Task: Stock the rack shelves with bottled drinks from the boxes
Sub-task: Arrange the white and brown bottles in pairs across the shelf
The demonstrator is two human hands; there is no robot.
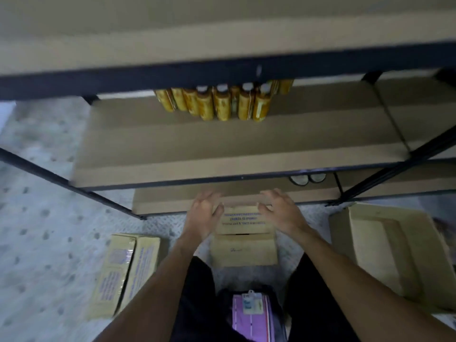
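Observation:
A closed cardboard box [244, 243] with blue print stands on the floor between my legs, in front of the rack. My left hand [203, 213] and my right hand [282, 211] reach down to its far top corners, fingers spread and relaxed, one on each side; neither hand grips anything. Several yellow-labelled bottles [222, 102] with white caps stand in a cluster at the back of the middle shelf [172, 149]. On the bottom shelf [162, 202], two bottle caps [307, 179] show at the right.
A sealed box [125, 275] lies on the floor at my left. An open, empty-looking box [392, 250] sits at my right. The rack's dark metal frame [222, 72] crosses the top of the view, with a slanting post [64, 178] on the left. The floor is grey checker plate.

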